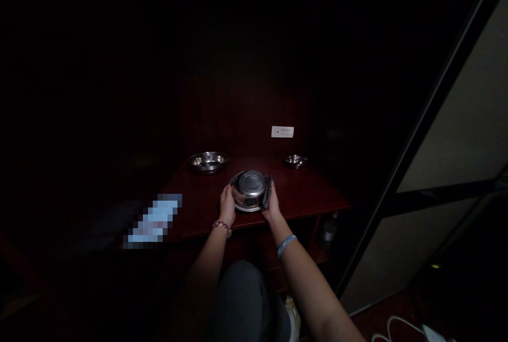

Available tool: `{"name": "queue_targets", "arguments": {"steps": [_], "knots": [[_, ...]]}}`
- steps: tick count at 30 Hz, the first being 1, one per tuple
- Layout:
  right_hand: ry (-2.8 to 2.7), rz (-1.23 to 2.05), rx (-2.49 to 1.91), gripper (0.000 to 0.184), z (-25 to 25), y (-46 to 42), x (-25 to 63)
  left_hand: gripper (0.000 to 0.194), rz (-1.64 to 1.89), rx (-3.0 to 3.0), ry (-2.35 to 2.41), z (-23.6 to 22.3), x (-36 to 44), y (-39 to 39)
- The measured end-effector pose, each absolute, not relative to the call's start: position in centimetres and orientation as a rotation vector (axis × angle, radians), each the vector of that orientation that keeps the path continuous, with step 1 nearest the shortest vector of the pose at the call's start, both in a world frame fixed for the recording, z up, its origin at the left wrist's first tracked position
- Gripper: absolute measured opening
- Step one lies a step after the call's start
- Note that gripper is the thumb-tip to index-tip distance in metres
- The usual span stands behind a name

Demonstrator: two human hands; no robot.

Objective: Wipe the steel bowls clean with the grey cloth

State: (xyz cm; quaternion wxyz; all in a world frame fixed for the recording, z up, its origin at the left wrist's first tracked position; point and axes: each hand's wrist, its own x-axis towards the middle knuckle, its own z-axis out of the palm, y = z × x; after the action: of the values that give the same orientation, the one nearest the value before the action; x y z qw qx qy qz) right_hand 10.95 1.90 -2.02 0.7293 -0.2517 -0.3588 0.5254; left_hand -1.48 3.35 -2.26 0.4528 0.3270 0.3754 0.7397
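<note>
A shiny metal bowl (250, 189) is held bottom-up between my two hands, over the front part of a dark red wooden shelf (198, 207). My left hand (227, 207) grips the bowl's left rim, fingers closed on it. On the right side, my right hand (272, 204) presses a dark cloth (266, 194) against the bowl's wall. Part of the right fingers is hidden behind the cloth and the bowl. Farther back on the left stands a larger metal bowl (208, 163), right way up. A small metal bowl (296, 161) sits at the back right.
A white power socket (282, 132) is on the back wall. Below the shelf at right, a bottle (328, 232) stands in a compartment. A pale sliding door (448, 135) with a dark frame borders the right. A white cable (391, 323) lies on the floor. My knee (242, 289) is under the shelf edge.
</note>
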Motion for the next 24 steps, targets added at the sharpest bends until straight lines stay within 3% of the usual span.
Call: {"name": "queue_targets", "arguments": {"steps": [24], "knots": [[-0.688,1.217,-0.526,0.051,-1.8,1.6,10.9,0.021,1.821,0.809,0.937,-1.2,-1.4,1.9]]}}
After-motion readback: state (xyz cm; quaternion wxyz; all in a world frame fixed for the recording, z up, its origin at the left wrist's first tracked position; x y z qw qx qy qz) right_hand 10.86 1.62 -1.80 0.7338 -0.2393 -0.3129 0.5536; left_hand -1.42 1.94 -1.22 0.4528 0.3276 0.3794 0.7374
